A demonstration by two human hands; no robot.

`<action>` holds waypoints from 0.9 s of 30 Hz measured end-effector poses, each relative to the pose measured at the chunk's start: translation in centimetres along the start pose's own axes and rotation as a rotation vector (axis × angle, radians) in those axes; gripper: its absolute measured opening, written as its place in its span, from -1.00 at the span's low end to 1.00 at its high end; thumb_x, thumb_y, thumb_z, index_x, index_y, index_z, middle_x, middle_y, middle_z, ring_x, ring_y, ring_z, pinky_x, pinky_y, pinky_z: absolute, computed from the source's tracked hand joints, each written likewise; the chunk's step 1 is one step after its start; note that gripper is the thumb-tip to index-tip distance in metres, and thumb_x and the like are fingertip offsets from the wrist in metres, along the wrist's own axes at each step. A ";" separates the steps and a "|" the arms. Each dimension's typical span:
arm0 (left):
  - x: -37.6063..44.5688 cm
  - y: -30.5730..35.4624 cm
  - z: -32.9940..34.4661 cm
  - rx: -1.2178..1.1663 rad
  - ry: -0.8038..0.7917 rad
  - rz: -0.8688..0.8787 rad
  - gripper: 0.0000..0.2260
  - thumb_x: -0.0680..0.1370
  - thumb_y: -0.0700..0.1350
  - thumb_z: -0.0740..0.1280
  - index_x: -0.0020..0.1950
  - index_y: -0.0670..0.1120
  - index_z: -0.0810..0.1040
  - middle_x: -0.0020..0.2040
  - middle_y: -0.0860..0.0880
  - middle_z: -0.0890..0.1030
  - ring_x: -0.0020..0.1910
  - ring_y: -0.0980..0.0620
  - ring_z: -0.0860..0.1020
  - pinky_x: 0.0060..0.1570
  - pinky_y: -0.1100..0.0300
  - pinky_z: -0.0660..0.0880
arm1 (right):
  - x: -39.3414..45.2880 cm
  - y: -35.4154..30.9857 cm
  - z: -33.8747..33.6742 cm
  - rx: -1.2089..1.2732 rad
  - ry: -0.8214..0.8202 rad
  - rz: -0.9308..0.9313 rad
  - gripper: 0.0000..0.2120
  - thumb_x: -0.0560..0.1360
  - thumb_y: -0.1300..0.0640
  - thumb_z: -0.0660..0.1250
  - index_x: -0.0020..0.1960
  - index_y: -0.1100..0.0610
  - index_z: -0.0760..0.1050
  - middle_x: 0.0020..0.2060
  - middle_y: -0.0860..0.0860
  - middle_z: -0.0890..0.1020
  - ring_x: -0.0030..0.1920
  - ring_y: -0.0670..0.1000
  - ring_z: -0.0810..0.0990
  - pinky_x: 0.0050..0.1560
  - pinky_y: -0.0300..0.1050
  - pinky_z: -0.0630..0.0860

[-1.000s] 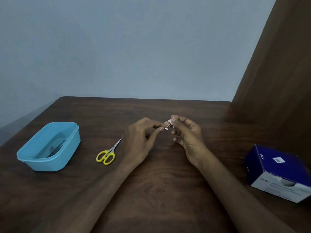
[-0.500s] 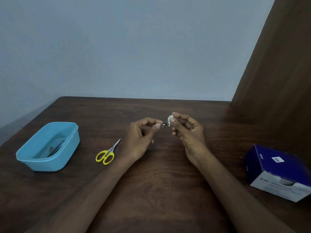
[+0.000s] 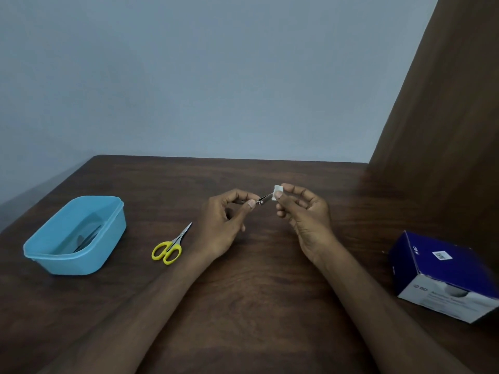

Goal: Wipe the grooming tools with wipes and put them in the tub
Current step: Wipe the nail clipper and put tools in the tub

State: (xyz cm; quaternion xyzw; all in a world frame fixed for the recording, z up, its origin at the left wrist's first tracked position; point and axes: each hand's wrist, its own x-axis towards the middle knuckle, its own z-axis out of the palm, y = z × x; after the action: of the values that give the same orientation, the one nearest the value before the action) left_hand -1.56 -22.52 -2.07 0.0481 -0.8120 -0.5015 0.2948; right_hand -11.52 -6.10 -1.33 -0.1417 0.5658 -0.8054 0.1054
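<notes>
Dark wooden table (image 3: 243,306) — grey wall (image 3: 216,76)

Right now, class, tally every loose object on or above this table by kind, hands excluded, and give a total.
Grooming tools in view: 3 (small metal tool, yellow-handled scissors, metal tool in the tub)
Wipes: 1 (white wipe)
Tubs: 1 (blue tub)
Boxes: 1 (blue-and-white box)
Total: 6
</notes>
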 end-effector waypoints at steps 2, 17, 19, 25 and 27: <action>-0.1 -0.1 0.0 0.008 -0.022 -0.010 -0.91 0.66 0.05 0.42 0.04 0.24 0.71 -0.37 0.05 0.65 -0.40 0.03 0.65 -0.35 -0.03 0.56 | 0.2 0.1 -0.3 -0.066 -0.013 -0.050 -0.87 0.52 0.26 0.54 0.07 0.16 0.70 -0.14 0.04 0.77 -0.27 -0.08 0.62 -0.19 -0.21 0.63; 0.6 -0.9 0.1 -0.126 0.052 -0.121 -0.90 0.63 -0.05 0.48 -0.02 0.14 0.77 -0.22 0.08 0.73 -0.42 0.08 0.60 -0.33 0.09 0.52 | -1.6 1.0 1.2 -0.590 -0.062 -0.471 -0.91 0.53 0.23 0.56 0.00 0.08 0.77 -0.07 -0.08 0.76 -0.09 -0.14 0.75 -0.02 -0.20 0.67; 0.7 -1.0 0.1 -0.139 0.056 -0.133 -0.91 0.62 -0.06 0.49 -0.03 0.10 0.78 -0.18 0.06 0.77 -0.40 0.09 0.61 -0.27 0.06 0.57 | -1.9 0.6 1.1 -0.642 -0.069 -0.588 -0.93 0.53 0.22 0.56 0.00 0.11 0.78 -0.09 -0.06 0.73 -0.10 -0.14 0.74 -0.06 -0.25 0.65; 0.5 -0.9 0.6 -0.114 0.014 -0.112 -0.93 0.60 -0.10 0.52 -0.07 -0.02 0.80 -0.23 0.06 0.77 -0.35 0.18 0.62 -0.30 0.19 0.54 | -1.6 0.6 0.8 -0.899 -0.102 -0.916 -0.90 0.49 0.30 0.55 -0.01 0.18 0.77 -0.15 0.03 0.67 -0.17 -0.03 0.68 -0.13 -0.09 0.63; 0.5 -1.0 0.5 -0.110 0.027 -0.124 -0.91 0.59 -0.12 0.53 -0.10 -0.01 0.79 -0.24 0.06 0.77 -0.39 0.20 0.59 -0.31 0.23 0.52 | -1.6 0.7 0.6 -0.959 -0.121 -0.912 -0.92 0.48 0.30 0.54 -0.04 0.18 0.75 -0.16 0.05 0.65 -0.17 0.02 0.67 -0.15 0.01 0.63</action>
State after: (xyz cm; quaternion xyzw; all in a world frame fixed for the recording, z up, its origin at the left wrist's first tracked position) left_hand -2.44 -22.80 -2.85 0.0889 -0.7746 -0.5618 0.2764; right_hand -9.84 -6.36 -2.00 -0.4431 0.7379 -0.4189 -0.2893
